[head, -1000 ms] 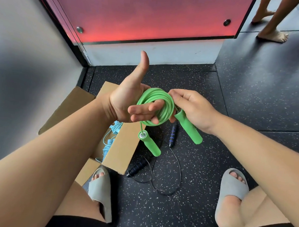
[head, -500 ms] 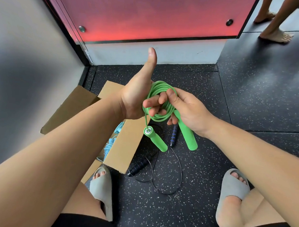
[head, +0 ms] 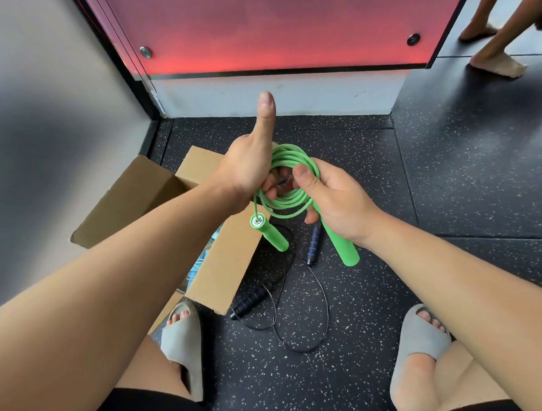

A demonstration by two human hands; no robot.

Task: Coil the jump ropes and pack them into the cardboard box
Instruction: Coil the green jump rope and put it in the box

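Note:
A green jump rope [head: 292, 158] is wound into a small coil held between both hands above the floor. My left hand [head: 245, 170] has its fingers through the coil and its thumb pointing up. My right hand [head: 329, 195] pinches the coil's right side and holds one green handle [head: 344, 250] that points down. The other green handle [head: 268, 233] dangles below the coil. The open cardboard box [head: 226, 265] sits lower left, with a light blue rope [head: 199, 264] partly seen inside. A black jump rope [head: 306, 300] with black-and-blue handles lies loose on the floor.
The speckled black floor [head: 419, 196] spreads to the right. A grey wall stands at left and a red panel [head: 271, 28] at the back. My feet in grey slides [head: 184, 341] flank the black rope. Another person's bare feet [head: 495, 64] stand at the far upper right.
My right hand has closed in onto the coil, its thumb now over the front of the loops. The coil has tightened and both hands have shifted slightly, with the handles hanging lower.

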